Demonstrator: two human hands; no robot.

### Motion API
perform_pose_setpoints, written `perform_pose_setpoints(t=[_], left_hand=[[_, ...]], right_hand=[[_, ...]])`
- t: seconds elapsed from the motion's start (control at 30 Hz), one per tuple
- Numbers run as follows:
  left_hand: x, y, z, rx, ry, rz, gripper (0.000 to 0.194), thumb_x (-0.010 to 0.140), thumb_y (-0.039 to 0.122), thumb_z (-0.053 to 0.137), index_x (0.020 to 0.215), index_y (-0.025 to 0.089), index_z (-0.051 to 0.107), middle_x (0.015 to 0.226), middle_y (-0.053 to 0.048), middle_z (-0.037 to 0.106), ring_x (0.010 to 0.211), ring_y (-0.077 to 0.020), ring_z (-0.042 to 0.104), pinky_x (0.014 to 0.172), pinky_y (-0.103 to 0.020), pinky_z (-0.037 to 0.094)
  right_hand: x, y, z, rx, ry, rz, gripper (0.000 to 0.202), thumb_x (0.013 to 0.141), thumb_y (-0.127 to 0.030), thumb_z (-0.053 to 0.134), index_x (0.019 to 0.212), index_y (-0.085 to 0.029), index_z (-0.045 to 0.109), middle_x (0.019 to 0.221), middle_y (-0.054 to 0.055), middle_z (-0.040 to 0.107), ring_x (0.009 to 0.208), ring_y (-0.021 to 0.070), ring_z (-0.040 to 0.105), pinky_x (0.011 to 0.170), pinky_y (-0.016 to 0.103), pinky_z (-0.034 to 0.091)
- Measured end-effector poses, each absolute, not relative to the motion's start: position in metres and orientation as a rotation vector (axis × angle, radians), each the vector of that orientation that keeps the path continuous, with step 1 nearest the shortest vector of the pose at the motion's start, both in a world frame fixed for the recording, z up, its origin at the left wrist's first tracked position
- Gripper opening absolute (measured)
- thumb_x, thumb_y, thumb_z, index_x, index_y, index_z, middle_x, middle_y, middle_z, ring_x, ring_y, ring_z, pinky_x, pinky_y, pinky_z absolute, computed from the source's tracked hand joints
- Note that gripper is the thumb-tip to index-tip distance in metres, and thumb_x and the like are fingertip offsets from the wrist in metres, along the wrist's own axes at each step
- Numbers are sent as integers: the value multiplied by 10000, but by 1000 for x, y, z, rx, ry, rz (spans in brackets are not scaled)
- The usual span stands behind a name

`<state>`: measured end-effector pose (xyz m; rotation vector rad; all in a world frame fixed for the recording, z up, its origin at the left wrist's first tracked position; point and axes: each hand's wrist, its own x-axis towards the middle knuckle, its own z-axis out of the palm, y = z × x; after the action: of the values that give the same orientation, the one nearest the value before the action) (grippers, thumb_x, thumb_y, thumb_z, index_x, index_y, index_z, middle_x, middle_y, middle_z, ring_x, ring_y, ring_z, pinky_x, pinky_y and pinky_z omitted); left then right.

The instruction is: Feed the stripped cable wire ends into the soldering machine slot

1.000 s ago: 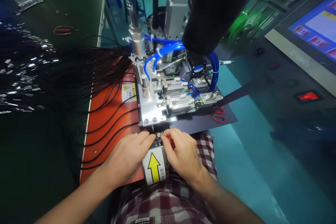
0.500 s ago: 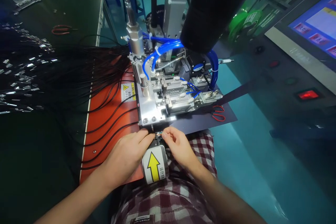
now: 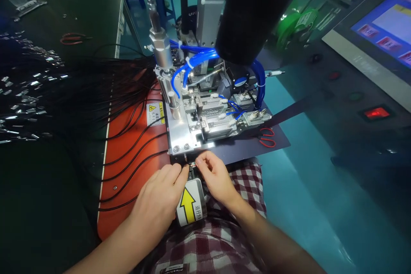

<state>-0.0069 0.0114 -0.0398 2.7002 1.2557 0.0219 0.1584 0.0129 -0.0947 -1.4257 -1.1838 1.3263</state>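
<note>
Beside the machine (image 3: pixel 218 130), a tiny, shiny, pale piece (image 3: pixel 193 164), too small for detail, is pinched in the fingertips of the right hand (image 3: pixel 217 176); alongside, the left hand (image 3: pixel 162 192) is placed, its grip impossible to tell.

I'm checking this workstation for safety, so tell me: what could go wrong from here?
The small piece where the left hand and right hand meet is tiny and partly covered, so it could slip away.
Both hands are right beside the machine, so they might get pinched if a part moved.
Black cables cross the orange board near the left hand and could be snagged.
</note>
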Motion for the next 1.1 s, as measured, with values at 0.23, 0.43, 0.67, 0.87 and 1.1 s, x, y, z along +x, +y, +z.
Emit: perform_pose_setpoints(t=[0.23, 0.43, 0.67, 0.87, 1.1], left_hand=[[-7, 14, -44, 2556, 1266, 106, 327, 835, 81, 459, 1140, 136, 561, 931, -80, 606, 760, -213, 525, 640, -321, 491], [-8, 18, -46, 2620, 1223, 308, 313, 850, 92, 434, 1117, 140, 589, 887, -77, 628, 717, -197, 540, 595, -289, 483], [0, 12, -46, 2655, 1380, 37, 408, 807, 51, 438, 1179, 158, 566, 886, -75, 626, 713, -213, 555, 585, -314, 491], [-1, 10, -47, 2432, 1391, 220, 353, 849, 83, 408, 1134, 165, 598, 915, -83, 591, 801, -218, 566, 650, -324, 521], [-28, -37, -57, 2250, 1765, 449, 370, 925, 197, 349, 1271, 178, 478, 1083, -107, 513, 1007, -220, 528, 826, -350, 506]], right_hand=[[158, 18, -91, -1366, -1039, 1516, 246, 825, -402, 522, 700, -193, 480, 559, -64, 408, 477, 104, 364, 463, 231, 318], [159, 16, -92, -1364, -1036, 1524, 260, 836, -416, 523, 709, -194, 479, 559, -67, 399, 478, 105, 351, 463, 237, 296], [159, 14, -99, -1364, -1073, 1464, 277, 892, -407, 462, 716, -194, 484, 587, -54, 420, 518, 114, 390, 497, 244, 321], [155, 13, -100, -1377, -1036, 1456, 250, 857, -389, 506, 712, -186, 486, 569, -59, 409, 506, 110, 365, 488, 244, 302], [155, 12, -100, -1332, -1041, 1490, 251, 862, -389, 499, 715, -186, 493, 539, -62, 427, 501, 116, 397, 507, 247, 321]])
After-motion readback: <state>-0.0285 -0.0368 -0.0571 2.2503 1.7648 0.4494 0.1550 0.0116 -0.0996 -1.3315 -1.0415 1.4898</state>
